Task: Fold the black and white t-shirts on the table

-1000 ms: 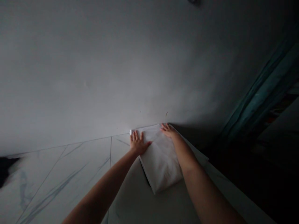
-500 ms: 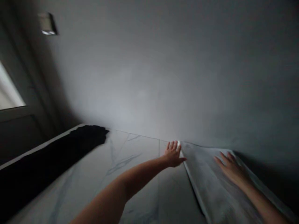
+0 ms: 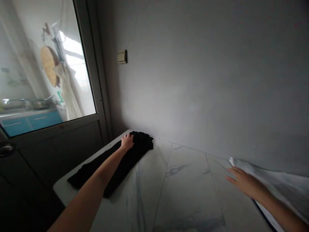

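Note:
A black folded cloth point(image 3: 125, 161) lies along the left end of a white marble-patterned table point(image 3: 185, 187). On its far part rests my left hand point(image 3: 127, 141), palm down, the fingers a little spread. A pale grey cloth point(image 3: 282, 180) lies at the table's right, against the wall. My right hand point(image 3: 246, 182) is over the left edge of this grey cloth, its fingers apart and holding nothing; whether it touches the cloth I cannot tell.
Behind the table rises a grey wall point(image 3: 198, 80) with a light switch point(image 3: 122, 56). At the left stands a door with a glass pane and a round knob point(image 3: 7, 149). Through the glass show blue cabinets point(image 3: 43, 120) and a hanging round wooden board point(image 3: 49, 66).
The view has turned left, bringing the door's glass into sight. My left hand has moved from the grey cloth's edge to the black cloth. My right hand is now nearer the grey cloth's left edge.

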The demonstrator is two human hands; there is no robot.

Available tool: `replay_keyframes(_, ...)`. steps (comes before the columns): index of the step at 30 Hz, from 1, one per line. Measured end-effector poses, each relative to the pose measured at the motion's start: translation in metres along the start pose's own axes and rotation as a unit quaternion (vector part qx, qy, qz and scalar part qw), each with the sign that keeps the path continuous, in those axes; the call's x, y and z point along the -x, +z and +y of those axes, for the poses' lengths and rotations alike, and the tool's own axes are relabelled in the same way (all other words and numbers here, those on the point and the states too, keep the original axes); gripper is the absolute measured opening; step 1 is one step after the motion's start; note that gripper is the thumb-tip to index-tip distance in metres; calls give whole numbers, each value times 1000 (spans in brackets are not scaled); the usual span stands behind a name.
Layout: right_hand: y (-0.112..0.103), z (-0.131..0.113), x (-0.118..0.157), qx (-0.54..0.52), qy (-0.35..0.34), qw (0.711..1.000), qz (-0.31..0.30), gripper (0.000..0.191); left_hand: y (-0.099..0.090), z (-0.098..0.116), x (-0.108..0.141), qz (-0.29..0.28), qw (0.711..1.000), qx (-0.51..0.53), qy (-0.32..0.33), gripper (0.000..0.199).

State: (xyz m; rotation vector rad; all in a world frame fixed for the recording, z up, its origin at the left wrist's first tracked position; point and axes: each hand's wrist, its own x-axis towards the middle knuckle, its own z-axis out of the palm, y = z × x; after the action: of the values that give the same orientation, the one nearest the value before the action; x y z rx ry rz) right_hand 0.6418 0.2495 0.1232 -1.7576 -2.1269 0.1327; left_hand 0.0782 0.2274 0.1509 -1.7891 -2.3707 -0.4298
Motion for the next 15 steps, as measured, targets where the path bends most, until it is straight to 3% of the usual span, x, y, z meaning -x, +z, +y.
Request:
replay_keyframes(4,18,-144,-21,-53,-87,984,-144,44,7,-30,-10,-4,1000,19,-6,16)
replay_keyframes(7,29,-230,-14,-122,-154,958,-210,43,5,-33,-19,22,999,42,-17,26)
replay_keyframes(11,46,-288,-16,-214,-156,939,-219,30,-25,-34,-37,92,989,113,-40,32)
replay_keyframes(15,67,-318,-42,-332,-62,914,-225,25,-82,-26,-54,147,946,286,35,17)
